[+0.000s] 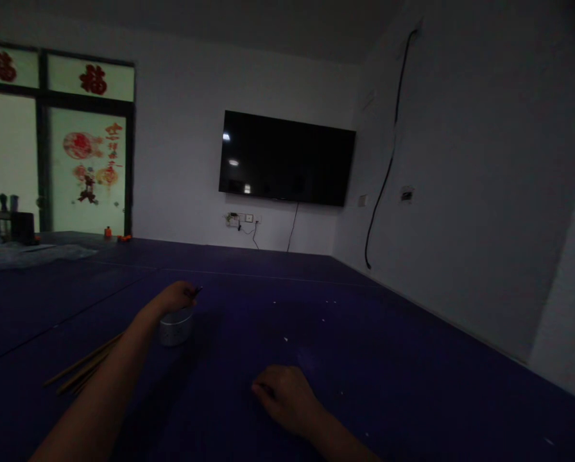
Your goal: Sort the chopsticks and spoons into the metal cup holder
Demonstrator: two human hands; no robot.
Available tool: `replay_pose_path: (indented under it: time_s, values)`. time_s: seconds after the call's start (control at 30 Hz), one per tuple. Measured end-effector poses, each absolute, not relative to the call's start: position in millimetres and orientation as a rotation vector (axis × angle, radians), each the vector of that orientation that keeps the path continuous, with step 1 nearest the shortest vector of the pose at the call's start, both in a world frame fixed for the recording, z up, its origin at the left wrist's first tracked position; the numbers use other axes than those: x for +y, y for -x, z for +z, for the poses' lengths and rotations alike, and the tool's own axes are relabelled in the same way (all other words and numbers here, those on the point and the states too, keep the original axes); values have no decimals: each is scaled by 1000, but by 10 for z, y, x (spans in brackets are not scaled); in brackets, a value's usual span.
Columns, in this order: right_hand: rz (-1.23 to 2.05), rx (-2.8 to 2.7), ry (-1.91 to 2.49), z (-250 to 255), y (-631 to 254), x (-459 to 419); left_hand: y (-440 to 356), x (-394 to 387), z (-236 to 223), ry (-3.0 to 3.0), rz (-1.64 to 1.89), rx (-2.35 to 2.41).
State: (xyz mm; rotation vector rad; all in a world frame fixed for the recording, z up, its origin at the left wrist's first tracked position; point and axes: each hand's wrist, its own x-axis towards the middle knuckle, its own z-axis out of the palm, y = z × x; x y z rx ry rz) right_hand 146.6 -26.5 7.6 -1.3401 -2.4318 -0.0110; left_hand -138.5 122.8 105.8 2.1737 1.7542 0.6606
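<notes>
Holding, left hand (178,295): fingers narrow, pinched on a small, dark, slim piece (197,292) whose tip sticks out to the right; its kind and material are too dim to tell.
Container: short, pale-grey, cylindrical container (176,330), upright on the dark blue-purple tabletop (403,372), just below the left hand; the hand hides most of its top, so contact with the rim cannot be told.
Sticks: loose bundle of thin, tan, wood-like sticks (88,367), lying on the tabletop left of the container, partly hidden by the left forearm (117,378).
Right hand (287,394): low over the tabletop, apart from the container, fingers curled in; whether they hold anything cannot be told.
Specks: a few tiny white specks (286,339), scattered beyond the right hand.
Grip, judged: a light pinch near the end of the slim piece seems best, leaving the tip free and in sight.
Wrist, judged: best held level above the rim, so the container is not nudged or tipped.
Forearm, judged: worth holding clear of the sticks, which look ready to roll if brushed.
Spare support, judged: the right hand could steady the container's wall if it slides.
Light: dim; slow, small movements suit it.
</notes>
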Motion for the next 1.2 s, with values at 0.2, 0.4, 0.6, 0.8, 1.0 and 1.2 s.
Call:
replay_pose_path:
  time_s: [0.2, 0.4, 0.6, 0.8, 1.0, 1.2]
  values:
    - [-4, -2426, 1342, 120, -1453, -294, 1378, 1241, 1060, -2238, 646, 1785]
    - [3, -2437, 1342, 117, -1447, -300, 1382, 1233, 1090, -2281, 621, 1817]
    - [5, -2440, 1349, 110, -1447, -299, 1399, 1213, 1104, -2292, 613, 1845]
    - [-17, -2451, 1344, 98, -1456, -292, 1401, 1214, 1114, -2296, 602, 1866]
    - [-17, -2463, 1362, 118, -1449, -293, 1404, 1240, 1090, -2301, 602, 1864]
    - [-2, -2469, 1375, 125, -1446, -293, 1414, 1256, 1053, -2303, 605, 1850]
